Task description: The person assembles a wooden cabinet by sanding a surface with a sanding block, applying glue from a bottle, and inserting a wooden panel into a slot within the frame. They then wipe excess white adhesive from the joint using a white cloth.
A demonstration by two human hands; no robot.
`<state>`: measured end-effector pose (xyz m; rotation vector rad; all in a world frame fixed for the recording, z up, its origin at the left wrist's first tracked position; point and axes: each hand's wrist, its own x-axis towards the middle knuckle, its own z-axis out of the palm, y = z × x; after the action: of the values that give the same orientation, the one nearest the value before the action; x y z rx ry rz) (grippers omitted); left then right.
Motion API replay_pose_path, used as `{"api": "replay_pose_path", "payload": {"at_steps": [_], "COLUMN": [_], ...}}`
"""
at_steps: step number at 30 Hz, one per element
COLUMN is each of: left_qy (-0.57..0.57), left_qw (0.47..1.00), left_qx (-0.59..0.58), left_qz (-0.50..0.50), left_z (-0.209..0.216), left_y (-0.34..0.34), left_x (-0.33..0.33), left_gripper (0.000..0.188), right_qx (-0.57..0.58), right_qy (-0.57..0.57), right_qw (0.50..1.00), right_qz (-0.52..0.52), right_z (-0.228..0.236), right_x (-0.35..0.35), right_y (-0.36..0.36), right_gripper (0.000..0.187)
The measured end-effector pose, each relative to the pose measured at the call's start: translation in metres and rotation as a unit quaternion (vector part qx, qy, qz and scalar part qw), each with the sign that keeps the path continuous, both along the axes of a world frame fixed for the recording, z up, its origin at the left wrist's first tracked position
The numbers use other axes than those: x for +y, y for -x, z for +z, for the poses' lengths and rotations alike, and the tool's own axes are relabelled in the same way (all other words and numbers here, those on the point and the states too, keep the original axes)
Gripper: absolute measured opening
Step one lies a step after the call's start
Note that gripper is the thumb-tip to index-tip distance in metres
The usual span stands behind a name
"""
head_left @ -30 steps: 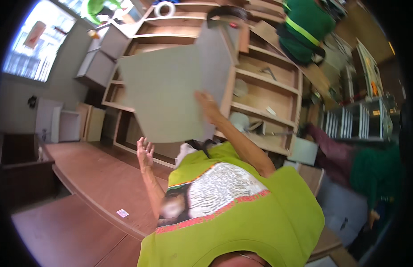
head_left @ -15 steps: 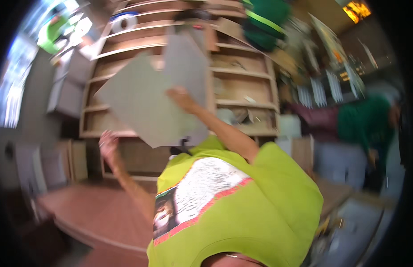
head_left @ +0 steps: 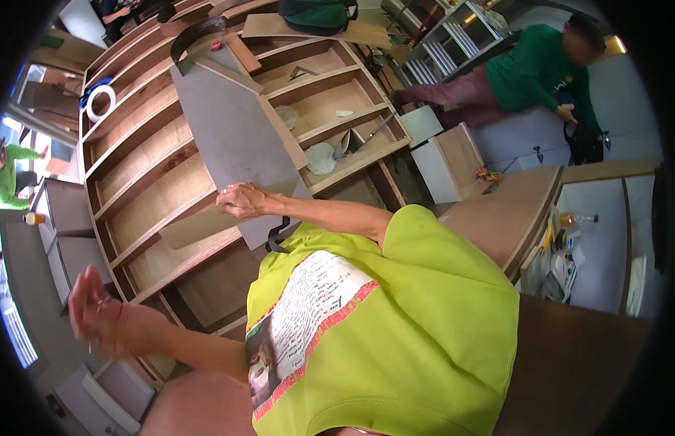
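My right hand (head_left: 243, 200) is closed on the edge of a thin beige sheet (head_left: 199, 227), seen nearly edge-on above a wooden frame. Beneath it, a long grey sheet (head_left: 228, 123) lies along the frame's middle. My left hand (head_left: 108, 320) is raised at the lower left, away from the sheet. It is slightly blurred, with its fingers apart and nothing visible held in it. A black strap (head_left: 278, 236) hangs beside my yellow-green shirt, close to the grey sheet's near end.
The large wooden frame (head_left: 145, 163) has several open compartments. On it are a white roll (head_left: 100, 103), a curved dark strip (head_left: 196, 36), a clear plastic bag (head_left: 322, 158) and a dark green bag (head_left: 316, 14). A person in green (head_left: 530, 73) is at the right.
The beige sheet has turned from face-on to nearly edge-on, still in my right hand. My left hand has moved left and nearer to me. The whole view has rotated.
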<state>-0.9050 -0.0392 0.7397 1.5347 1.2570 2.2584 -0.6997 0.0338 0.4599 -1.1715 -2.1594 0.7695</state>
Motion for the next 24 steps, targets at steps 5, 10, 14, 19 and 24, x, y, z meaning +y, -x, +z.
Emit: {"api": "replay_pose_path", "payload": {"at_steps": [5, 10, 14, 19, 24], "left_qy": [-0.354, -0.453, -0.363, -0.305, -0.257], "left_qw": [0.829, 0.66, 0.692, 0.711, 0.735], "left_qx": [-0.249, -0.195, -0.191, -0.184, -0.154], "left_qz": [-0.353, -0.566, -0.594, -0.606, -0.608], "left_z": [0.082, 0.116, 0.115, 0.114, 0.111], "left_y": [-0.023, -0.064, -0.049, -0.033, -0.019], "left_x": [-0.022, -0.02, -0.011, -0.005, -0.001], "left_gripper": [0.018, 0.074, 0.078, 0.084, 0.091], "right_qx": [-0.004, -0.021, -0.042, -0.059, -0.065], "right_qy": [0.025, 0.006, 0.02, 0.031, 0.029], "right_qw": [0.999, 0.998, 0.997, 0.995, 0.995], "right_qz": [-0.036, -0.058, -0.068, -0.068, -0.069], "right_z": [-0.009, -0.004, -0.007, -0.012, -0.013], "right_x": [-0.007, -0.01, -0.015, -0.019, -0.018], "right_y": [-0.001, -0.002, -0.009, -0.014, -0.014], "right_gripper": [0.017, 0.018, 0.016, 0.015, 0.015]}}
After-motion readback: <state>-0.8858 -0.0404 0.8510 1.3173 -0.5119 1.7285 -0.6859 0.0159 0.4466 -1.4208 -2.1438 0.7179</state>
